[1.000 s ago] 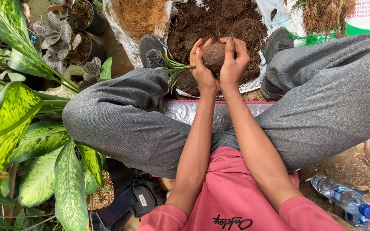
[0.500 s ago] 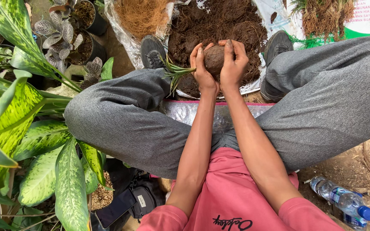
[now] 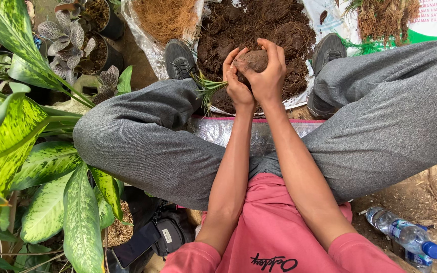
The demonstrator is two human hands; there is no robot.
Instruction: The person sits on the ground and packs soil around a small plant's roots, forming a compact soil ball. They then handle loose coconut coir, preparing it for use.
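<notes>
Our left hand [image 3: 237,83] and right hand [image 3: 268,76] both clamped around a brown soil ball [image 3: 255,60], green plant leaves [image 3: 207,90] sticking out to the left, held above the dark soil pile [image 3: 259,25], between our grey-trousered knees, spotted-leaf plant [image 3: 31,151] at left, water bottle [image 3: 405,236] on the ground at right

ground: bare dirt [image 3: 405,197], daylight
left: you've got variegated leafy plants [image 3: 36,162]
far: potted plants [image 3: 84,38], white sacks [image 3: 330,20]
</notes>
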